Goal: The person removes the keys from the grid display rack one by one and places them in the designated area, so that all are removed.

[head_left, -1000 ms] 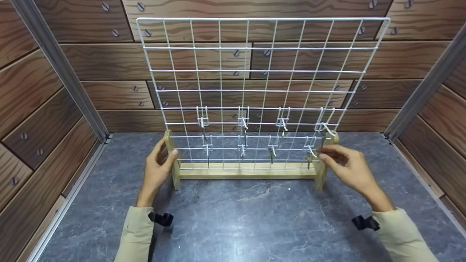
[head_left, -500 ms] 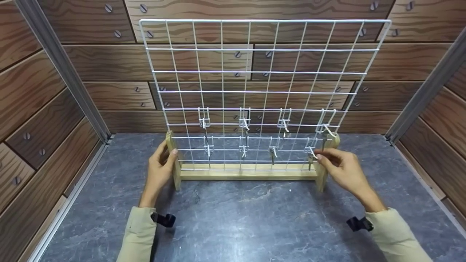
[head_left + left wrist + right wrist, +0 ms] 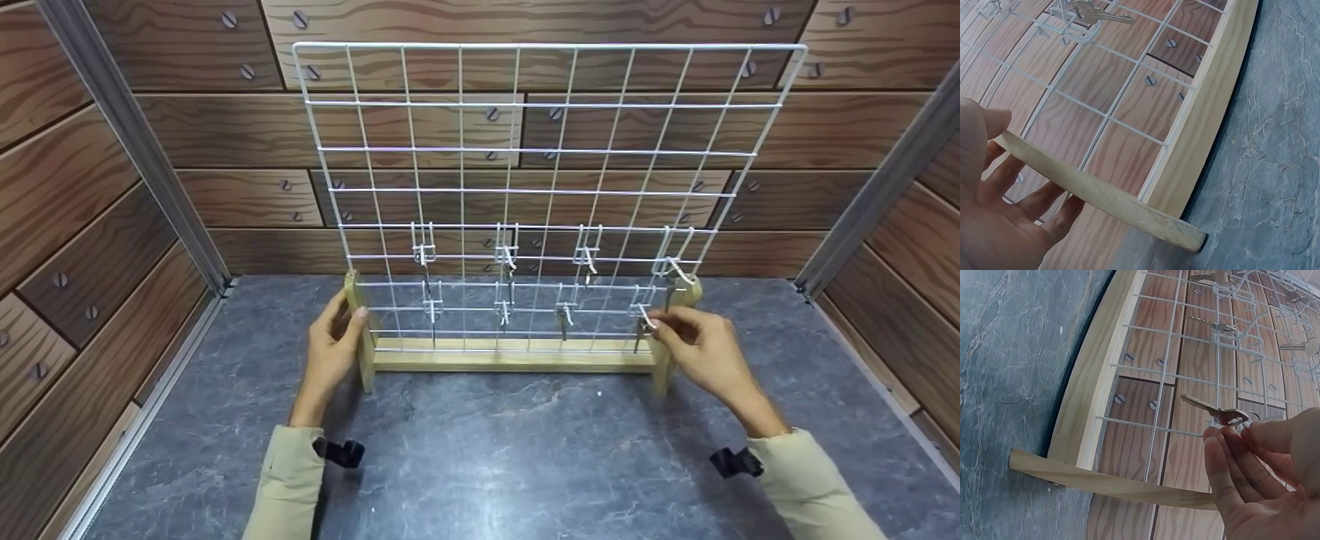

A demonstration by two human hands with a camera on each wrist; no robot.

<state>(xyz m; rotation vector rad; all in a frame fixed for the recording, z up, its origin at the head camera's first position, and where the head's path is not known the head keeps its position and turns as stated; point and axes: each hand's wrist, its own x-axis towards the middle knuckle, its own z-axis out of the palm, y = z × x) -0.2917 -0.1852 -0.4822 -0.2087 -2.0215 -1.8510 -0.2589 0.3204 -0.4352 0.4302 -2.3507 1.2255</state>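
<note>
The right hand [image 3: 1266, 492] partly hides the key ring [image 3: 1255, 414]. The left wrist view's edge crops the left hand [image 3: 1002, 216]; the head view's bottom edge cuts both sleeves [image 3: 289, 480].

Left hand [image 3: 334, 343] — thumb [image 3: 998, 121] opposite fingers [image 3: 1064, 218], right hand [image 3: 706, 346] — pinching, both forearms [image 3: 759, 409] angled inward

Your head camera looks forward and down from the near side, covering the whole wire grid [image 3: 507, 192]. Your 2 wrist cameras look from close up: the left at the left end of the wooden stand [image 3: 517, 362], the right at its right end. The head view shares both.
</note>
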